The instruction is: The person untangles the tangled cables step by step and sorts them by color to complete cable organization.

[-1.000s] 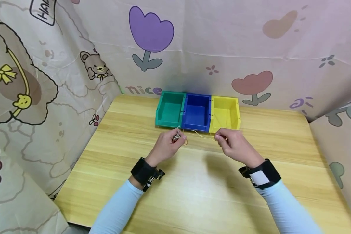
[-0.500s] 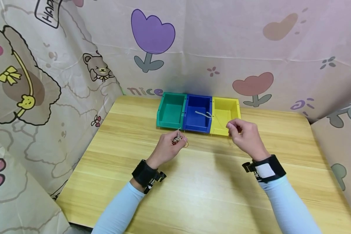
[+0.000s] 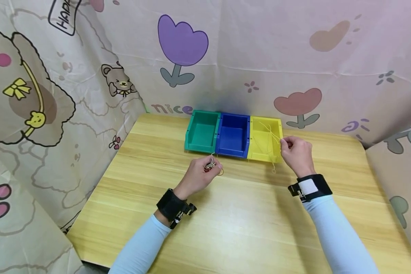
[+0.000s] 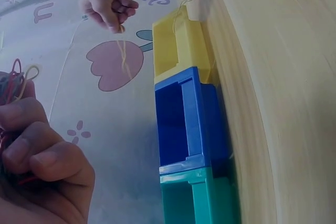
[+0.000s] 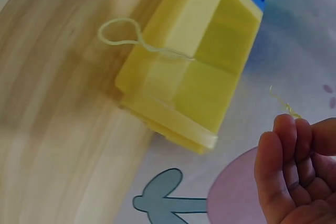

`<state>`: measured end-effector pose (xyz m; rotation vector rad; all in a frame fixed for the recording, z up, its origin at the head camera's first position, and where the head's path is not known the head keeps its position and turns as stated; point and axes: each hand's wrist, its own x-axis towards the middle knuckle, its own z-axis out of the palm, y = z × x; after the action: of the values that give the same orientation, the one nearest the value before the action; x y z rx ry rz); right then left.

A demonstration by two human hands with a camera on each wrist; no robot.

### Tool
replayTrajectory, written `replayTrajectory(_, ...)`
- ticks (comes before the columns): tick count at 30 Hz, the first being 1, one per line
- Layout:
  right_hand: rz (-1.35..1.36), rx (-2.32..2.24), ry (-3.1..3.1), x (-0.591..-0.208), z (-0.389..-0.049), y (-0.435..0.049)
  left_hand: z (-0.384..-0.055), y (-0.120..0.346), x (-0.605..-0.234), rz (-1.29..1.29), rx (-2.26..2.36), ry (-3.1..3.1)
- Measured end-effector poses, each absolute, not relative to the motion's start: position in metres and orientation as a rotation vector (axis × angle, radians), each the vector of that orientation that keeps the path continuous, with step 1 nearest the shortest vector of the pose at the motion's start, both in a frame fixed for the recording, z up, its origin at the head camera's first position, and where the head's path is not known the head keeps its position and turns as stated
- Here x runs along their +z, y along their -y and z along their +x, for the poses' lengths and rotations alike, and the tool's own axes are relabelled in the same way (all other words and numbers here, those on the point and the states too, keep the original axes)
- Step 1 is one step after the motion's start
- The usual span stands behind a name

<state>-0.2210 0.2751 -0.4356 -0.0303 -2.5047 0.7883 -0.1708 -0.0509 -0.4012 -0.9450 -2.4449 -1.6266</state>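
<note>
My left hand [image 3: 199, 177] is curled round a tangled bunch of rubber bands [image 3: 210, 164] above the table, in front of the green and blue bins. Red, pale and yellow loops poke out between its fingers in the left wrist view. At the right rim of the yellow bin [image 3: 257, 156], my right hand [image 3: 297, 154] pinches thin yellow rubber bands [image 3: 274, 136] between thumb and forefinger; they dangle over the bin. Another yellow rubber band [image 5: 119, 42] hangs in a loop over the yellow bin's front lip. Thin yellow strands also show inside that bin.
The green bin [image 3: 202, 146] and blue bin [image 3: 233, 152] stand left of the yellow one, all in a row at the back of the wooden table [image 3: 239, 220]. A printed cloth [image 3: 226, 53] hangs right behind them and along both sides.
My right hand has moved right and away from me, from before the yellow bin to its right rim, bringing the yellow bands over it. A loop now hangs over its lip. The left hand stays nearly still.
</note>
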Motion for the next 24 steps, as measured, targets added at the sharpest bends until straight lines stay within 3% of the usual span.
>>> replayTrajectory(10,-0.047,0.771,2.538,-0.452,-0.230,-0.277,-0.189,0.050,-0.441,-0.972,-1.598,2.455)
replayTrajectory(17,0.024,0.742,2.638,-0.454,-0.226,-0.271,-0.168,0.047,-0.404,-0.941,-1.649,2.458)
replayTrajectory(24,0.048,0.791,2.662,-0.449,-0.222,-0.265,-0.173,0.046,-0.413,-0.935,-1.652,2.481)
